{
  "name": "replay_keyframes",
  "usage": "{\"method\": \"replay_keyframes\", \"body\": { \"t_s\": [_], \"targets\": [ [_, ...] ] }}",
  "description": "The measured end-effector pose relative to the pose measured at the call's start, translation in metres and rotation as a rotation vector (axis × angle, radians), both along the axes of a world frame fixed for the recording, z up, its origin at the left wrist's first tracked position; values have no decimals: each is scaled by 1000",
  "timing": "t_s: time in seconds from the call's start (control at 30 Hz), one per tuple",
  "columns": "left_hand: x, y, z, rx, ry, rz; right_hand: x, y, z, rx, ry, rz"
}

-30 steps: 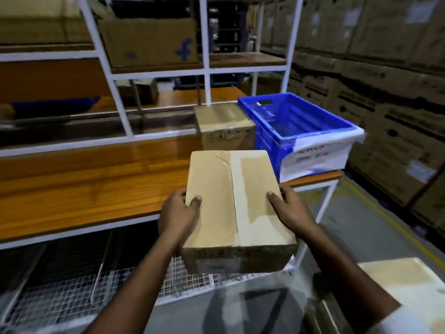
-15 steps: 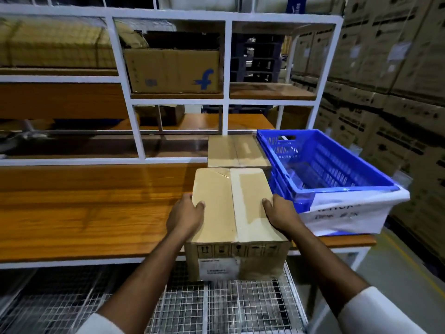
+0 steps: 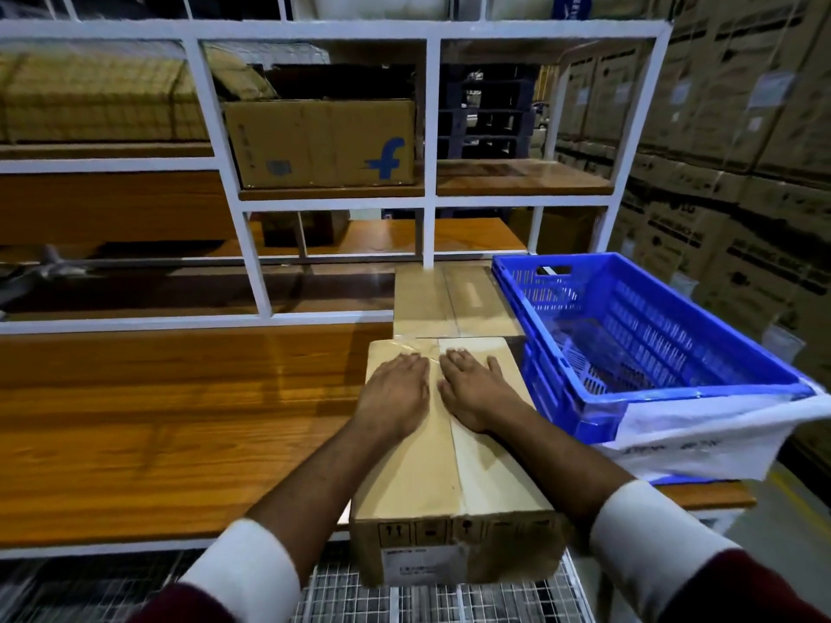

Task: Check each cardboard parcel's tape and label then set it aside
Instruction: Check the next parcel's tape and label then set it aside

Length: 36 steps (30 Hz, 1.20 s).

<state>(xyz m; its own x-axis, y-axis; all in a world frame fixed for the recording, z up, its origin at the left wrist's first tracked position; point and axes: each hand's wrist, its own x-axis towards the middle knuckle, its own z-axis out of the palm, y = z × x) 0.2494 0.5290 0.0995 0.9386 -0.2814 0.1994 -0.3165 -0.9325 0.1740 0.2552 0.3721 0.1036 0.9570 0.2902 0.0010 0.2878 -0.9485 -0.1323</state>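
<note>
I have the parcel (image 3: 449, 447) lying on the bench (image 3: 180, 442), its near end hanging past the front edge over the wire rack (image 3: 404, 600) below, and its far end just beside a second parcel (image 3: 454, 303) further back. My left hand (image 3: 395, 393) and right hand (image 3: 472, 393) lie flat on its top, fingers straight, one on each side of the tape (image 3: 443, 442) that runs down the middle; neither grasps anything. The tape looks glossy and a little wrinkled at the far end, so I judge it slippery under the palms and worth pressing there. A label (image 3: 422, 564) sits on the near face, too blurred for me to read. The carton keeps square corners and shows no sag under my hands, so I take it as stiff; its weight I cannot tell. To set it aside I would grip the two long side walls low down, not the taped seam, and mind the overhang. The blue crate (image 3: 652, 353) stands just to the right.
</note>
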Motion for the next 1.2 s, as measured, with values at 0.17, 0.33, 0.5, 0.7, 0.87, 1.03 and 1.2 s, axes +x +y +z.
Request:
{"method": "replay_keyframes", "body": {
  "t_s": [0.17, 0.33, 0.5, 0.7, 0.87, 1.03, 1.2],
  "targets": [
    [23, -9, 2, -1, 19, -103, 22, 6, -4, -22, -22, -10],
    [25, -8, -1, 34, 30, -112, 25, 3, -7, -32, -40, 14],
    [13, 7, 6, 55, -32, 1, 16, -25, 12, -47, 10, -12],
    [3, 19, -3, 22, 20, -7, -3, -38, -2, -34, -35, -39],
    [-6, 14, 4, 24, 23, 16, -9, -34, 7, -40, -49, -18],
    [-37, -8, 4, -51, 32, -131, -25, -16, 6, -97, -37, 92],
    [-37, -9, -4, -14, 60, -112, -33, -12, -7, -111, -63, 54]
  ]
}}
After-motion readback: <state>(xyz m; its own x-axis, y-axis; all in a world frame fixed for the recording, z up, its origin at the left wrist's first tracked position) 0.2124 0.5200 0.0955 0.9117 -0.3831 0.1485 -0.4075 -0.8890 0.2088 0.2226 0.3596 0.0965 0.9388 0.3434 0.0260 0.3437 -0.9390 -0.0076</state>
